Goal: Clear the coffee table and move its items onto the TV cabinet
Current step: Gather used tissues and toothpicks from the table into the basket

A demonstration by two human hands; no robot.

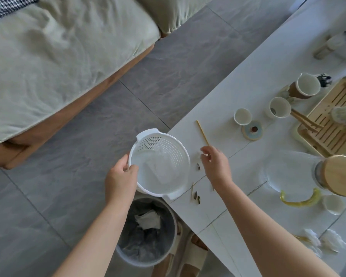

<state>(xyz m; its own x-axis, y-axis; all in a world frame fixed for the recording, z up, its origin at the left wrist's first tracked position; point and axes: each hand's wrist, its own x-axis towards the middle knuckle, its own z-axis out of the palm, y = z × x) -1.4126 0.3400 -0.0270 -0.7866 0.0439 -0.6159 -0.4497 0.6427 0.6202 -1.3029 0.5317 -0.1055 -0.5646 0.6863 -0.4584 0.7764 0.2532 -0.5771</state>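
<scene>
While the left hand [121, 176] grips the colander [160, 164], the right hand [215, 162] pinches something white.

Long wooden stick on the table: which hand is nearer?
Right. The right hand has its fingers at the near end of the wooden stick, contact unclear. The left hand grips the white colander rim, far side from the stick.

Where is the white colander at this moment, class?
In the head view, the white colander sits at centre, gripped at its rim by the left hand, overhanging the coffee table corner, above the bin.
</scene>
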